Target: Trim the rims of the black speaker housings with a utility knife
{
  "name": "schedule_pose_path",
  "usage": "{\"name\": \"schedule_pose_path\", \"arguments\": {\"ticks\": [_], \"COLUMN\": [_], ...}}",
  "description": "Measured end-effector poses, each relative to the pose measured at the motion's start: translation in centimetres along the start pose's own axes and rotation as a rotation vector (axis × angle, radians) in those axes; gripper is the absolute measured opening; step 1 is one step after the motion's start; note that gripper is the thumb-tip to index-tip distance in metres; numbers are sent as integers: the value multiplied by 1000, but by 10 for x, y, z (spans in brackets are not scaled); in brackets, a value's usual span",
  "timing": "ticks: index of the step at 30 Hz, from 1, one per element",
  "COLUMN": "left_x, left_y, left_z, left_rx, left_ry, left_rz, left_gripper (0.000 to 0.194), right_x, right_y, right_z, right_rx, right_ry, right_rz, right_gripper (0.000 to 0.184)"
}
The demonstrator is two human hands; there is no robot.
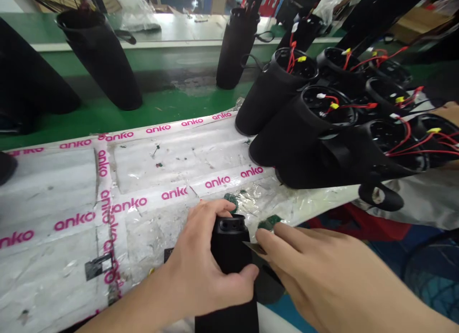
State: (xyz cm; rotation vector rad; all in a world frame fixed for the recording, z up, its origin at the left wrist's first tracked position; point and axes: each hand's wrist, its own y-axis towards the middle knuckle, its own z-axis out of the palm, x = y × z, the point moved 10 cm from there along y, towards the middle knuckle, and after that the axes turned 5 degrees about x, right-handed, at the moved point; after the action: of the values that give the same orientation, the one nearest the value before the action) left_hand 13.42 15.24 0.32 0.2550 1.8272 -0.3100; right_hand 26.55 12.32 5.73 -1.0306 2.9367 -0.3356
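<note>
My left hand point(211, 261) is wrapped round a black fabric-covered speaker housing point(231, 256) at the bottom centre, thumb across its front. A plastic panel with small ports point(231, 224) shows near the housing's upper end. My right hand point(304, 261) is closed on a thin, pointed metal blade point(254, 247); its tip is at the housing's right side, just below the port panel. Whether the tip touches the fabric I cannot tell. The blade's other end is hidden in the fingers.
Several black speaker housings point(287, 132) with red wires and plugs stand grouped at the right. Others, such as one tilted housing point(103, 60), are on the green surface point(172, 101) behind. Tape-covered sheeting point(179, 156) lines the bench. Part of another person's hand point(450, 113) shows at the right edge.
</note>
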Motion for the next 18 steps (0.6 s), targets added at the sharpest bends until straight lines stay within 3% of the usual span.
{"name": "schedule_pose_path", "arguments": {"ticks": [3, 18], "left_x": [-5, -15], "left_y": [1, 1], "left_z": [3, 7], "left_rx": [-29, -43], "left_ry": [53, 150], "left_rz": [45, 108], "left_gripper": [67, 64], "right_x": [7, 1], "right_y": [16, 19], "right_z": [-3, -6], "right_rx": [-149, -142], "right_ry": [86, 186], "right_rz": [15, 66], "right_gripper": [39, 32]}}
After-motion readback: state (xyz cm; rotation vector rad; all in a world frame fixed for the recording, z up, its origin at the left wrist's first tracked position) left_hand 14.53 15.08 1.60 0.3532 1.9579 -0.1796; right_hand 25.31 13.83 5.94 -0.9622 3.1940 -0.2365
